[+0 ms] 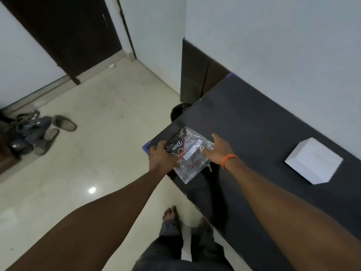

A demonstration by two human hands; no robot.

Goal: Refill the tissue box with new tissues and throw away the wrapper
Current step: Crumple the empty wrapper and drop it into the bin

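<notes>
A clear plastic wrapper [192, 155] with a black printed panel and a white label hangs over the near corner of the dark table [254, 118]. My left hand [161, 156] grips its left edge by the black panel. My right hand [220, 150], with an orange band on the wrist, holds its right edge, thumb on top. The wrapper looks flat and crinkled; whether anything is inside I cannot tell. A white stack of tissues [313, 161] lies on the table to the right, apart from both hands. No tissue box is in view.
A dark round bin [178, 111] stands on the floor beyond the table's left edge, partly hidden by it. Several sandals [42, 132] lie on the pale tiled floor at the left. A dark door [64, 34] is at the back. My bare feet [170, 213] are below.
</notes>
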